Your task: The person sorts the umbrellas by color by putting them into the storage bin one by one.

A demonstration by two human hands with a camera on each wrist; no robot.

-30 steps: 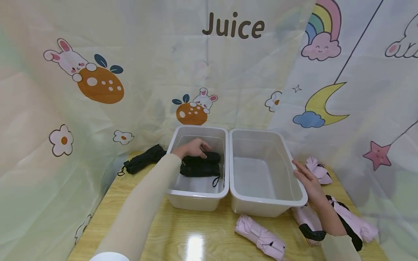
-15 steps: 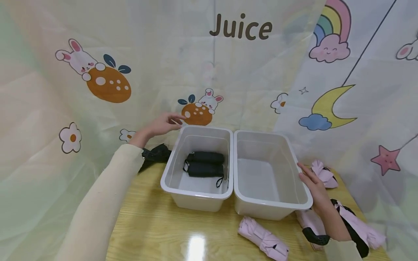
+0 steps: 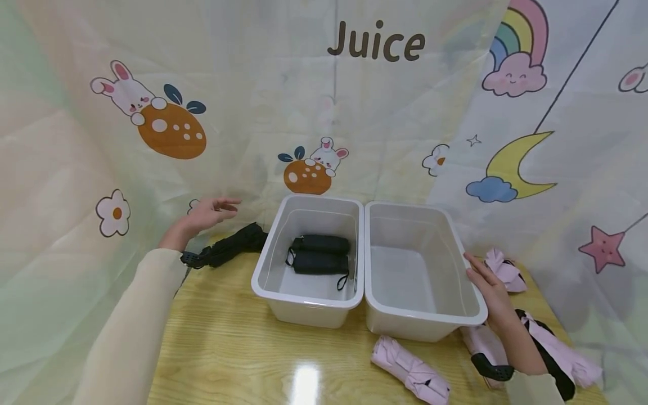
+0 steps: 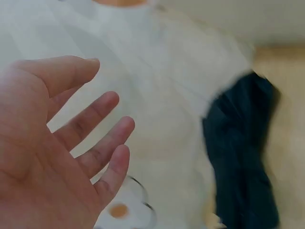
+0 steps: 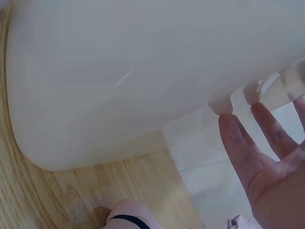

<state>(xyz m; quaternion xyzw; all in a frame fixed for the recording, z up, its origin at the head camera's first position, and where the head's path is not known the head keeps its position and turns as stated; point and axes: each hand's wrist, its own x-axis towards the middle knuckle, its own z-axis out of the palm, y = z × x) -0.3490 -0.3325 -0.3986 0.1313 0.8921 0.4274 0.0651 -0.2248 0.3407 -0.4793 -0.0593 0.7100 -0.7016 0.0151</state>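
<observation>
My left hand (image 3: 210, 211) hovers with fingers spread, empty, above a folded black umbrella (image 3: 230, 250) that lies on the table left of the left white bin (image 3: 283, 289). In the left wrist view the hand (image 4: 62, 143) is open and the black umbrella (image 4: 243, 157) is blurred. Two folded black umbrellas (image 3: 320, 254) lie in the left bin. My right hand (image 3: 487, 289) rests with straight fingers against the outer right side of the right white bin (image 3: 430, 323), which holds nothing. The right wrist view shows the fingers (image 5: 248, 148) beside the bin wall (image 5: 143, 71).
Folded pink umbrellas lie on the wooden table (image 3: 228, 360): one (image 3: 409, 371) in front of the right bin, others (image 3: 552, 343) by my right forearm, and one (image 3: 501, 269) behind the hand. A cartoon-printed curtain (image 3: 152, 118) closes in the back and both sides.
My left hand let go of the black umbrellas in the left bin, rose out, and moved left to hover over the black umbrella on the table. The right hand stayed by the right bin.
</observation>
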